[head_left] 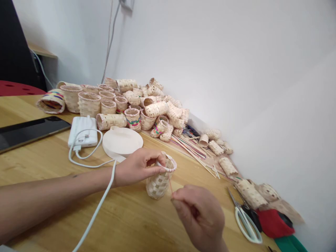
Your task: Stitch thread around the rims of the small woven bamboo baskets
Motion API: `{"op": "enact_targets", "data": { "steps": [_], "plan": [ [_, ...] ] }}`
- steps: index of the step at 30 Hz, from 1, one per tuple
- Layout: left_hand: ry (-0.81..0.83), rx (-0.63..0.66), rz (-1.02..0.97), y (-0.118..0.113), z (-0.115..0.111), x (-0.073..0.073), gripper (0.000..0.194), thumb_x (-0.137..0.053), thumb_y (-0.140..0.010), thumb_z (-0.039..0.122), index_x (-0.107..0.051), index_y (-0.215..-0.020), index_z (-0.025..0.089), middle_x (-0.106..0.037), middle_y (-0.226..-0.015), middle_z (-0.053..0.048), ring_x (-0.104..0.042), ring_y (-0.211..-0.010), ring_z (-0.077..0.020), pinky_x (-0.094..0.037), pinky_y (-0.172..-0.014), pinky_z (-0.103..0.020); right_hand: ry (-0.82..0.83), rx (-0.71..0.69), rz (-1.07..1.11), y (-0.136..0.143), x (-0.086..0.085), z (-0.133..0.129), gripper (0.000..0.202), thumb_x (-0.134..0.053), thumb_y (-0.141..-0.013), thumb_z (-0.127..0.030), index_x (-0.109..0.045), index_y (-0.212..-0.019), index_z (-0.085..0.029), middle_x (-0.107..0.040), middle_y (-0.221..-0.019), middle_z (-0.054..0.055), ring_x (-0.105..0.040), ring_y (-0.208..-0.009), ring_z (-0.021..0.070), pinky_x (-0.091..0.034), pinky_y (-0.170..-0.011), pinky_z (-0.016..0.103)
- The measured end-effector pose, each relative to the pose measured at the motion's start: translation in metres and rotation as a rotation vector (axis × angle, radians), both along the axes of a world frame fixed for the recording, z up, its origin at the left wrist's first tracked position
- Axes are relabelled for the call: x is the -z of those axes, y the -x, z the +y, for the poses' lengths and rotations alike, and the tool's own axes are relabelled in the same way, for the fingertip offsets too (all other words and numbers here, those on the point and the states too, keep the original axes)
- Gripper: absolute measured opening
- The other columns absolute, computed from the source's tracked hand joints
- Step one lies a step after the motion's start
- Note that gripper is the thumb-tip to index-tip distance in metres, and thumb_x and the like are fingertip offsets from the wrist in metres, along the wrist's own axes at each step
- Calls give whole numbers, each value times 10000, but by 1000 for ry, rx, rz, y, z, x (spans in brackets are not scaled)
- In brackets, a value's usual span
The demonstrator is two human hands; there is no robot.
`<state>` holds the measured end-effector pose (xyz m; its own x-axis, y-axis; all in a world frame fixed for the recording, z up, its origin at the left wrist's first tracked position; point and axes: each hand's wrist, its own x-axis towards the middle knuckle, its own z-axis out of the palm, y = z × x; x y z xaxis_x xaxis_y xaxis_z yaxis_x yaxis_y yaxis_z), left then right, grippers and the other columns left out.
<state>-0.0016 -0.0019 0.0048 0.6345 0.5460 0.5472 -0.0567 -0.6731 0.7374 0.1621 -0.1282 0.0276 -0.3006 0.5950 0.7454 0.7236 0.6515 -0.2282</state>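
One small woven basket [156, 185], pale wood splints, near the middle of the worktop [126, 220], upright with a slight tilt, mouth uppermost; its rim [172, 163] bears a white band bound with pinkish stitches. Left hand [143, 166]: reaching in from the left, gripping the basket at the near side of its rim between thumb and fingers. Right hand [201, 211]: closed, just to the right of the basket, pinching a thin pink thread [170, 183] that runs taut up to the rim. One flat roll of cream tape [123, 140], lying beyond the left wrist. One white power bank [81, 133], left of the roll, with a white cable [98, 206] plugged in; the cable passes over the left forearm. One dark phone [34, 131], lying flat at far left. One large heap of finished-looking baskets [89, 105], along the back by the wall [236, 70], some upright, others on their sides, a few with coloured bands. One bundle of thin strips [190, 148], red, white and natural, right of the heap. One pair of white-handled scissors [248, 225], at right, beside a red cloth [274, 224] and a green cloth [291, 244].
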Motion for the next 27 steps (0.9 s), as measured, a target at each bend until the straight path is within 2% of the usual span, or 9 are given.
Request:
{"op": "enact_targets", "data": {
  "steps": [3,8,10,15,20,22,24,26,27],
  "plan": [
    [8,190,46,2,-1,-3,82,-602,-838,194,-630,-787,136,-645,-732,-4,-555,-654,-107,-424,-612,-185,-110,113,36,-11,-5,-2,123,-577,-845,-129,-629,-876,-236,-647,-618,-30,-524,-443,103,-413,-464,224],
    [-69,308,45,4,-6,-7,89,-575,-867,130,-650,-820,143,-657,-810,-32,-593,-762,-131,-449,-728,-214,-189,294,182,-19,-3,1,102,-595,-841,-126,-646,-836,-214,-576,-582,-49,-431,-425,79,-372,-437,214],
    [-97,318,30,3,-7,-7,99,-574,-878,136,-661,-830,145,-659,-847,-48,-603,-797,-140,-457,-753,-220,-196,314,205,-17,-1,2,83,-605,-843,-139,-644,-831,-212,-541,-556,-58,-423,-431,81,-368,-444,218],
    [-143,344,16,2,-11,-6,102,-582,-880,121,-675,-845,145,-663,-828,-41,-608,-802,-133,-451,-752,-203,-233,297,264,-7,1,4,92,-591,-865,-154,-637,-839,-228,-627,-656,-39,-474,-479,85,-393,-490,228],
    [-47,430,57,3,-19,-13,141,-538,-914,168,-669,-864,155,-668,-855,-54,-606,-809,-149,-455,-756,-227,-297,256,323,-4,5,4,103,-609,-849,-132,-641,-873,-227,-644,-715,-31,-516,-541,89,-404,-532,222],
    [-19,488,76,3,-22,-15,174,-523,-928,207,-669,-851,152,-663,-843,-62,-601,-797,-154,-455,-747,-233,-228,322,314,-6,6,6,70,-618,-846,-157,-647,-850,-221,-576,-636,-50,-467,-499,82,-375,-498,214],
    [-9,515,81,3,-22,-16,189,-527,-927,222,-670,-834,139,-653,-827,-66,-595,-787,-151,-446,-740,-224,-35,414,288,-8,6,11,39,-610,-857,-205,-648,-860,-212,-416,-531,-85,-379,-448,78,-330,-461,208],
    [14,515,74,2,-20,-15,182,-539,-920,211,-667,-823,125,-647,-825,-63,-590,-782,-141,-435,-730,-206,196,459,277,-12,5,17,142,-582,-875,-251,-619,-1000,-196,-322,-534,-98,-360,-451,85,-323,-462,207],
    [30,510,65,2,-19,-13,176,-542,-917,205,-665,-822,121,-647,-829,-61,-589,-785,-136,-432,-729,-198,285,456,284,-14,5,19,225,-553,-890,-267,-577,-1099,-186,-334,-559,-95,-389,-475,92,-341,-481,209]
  ]
}}
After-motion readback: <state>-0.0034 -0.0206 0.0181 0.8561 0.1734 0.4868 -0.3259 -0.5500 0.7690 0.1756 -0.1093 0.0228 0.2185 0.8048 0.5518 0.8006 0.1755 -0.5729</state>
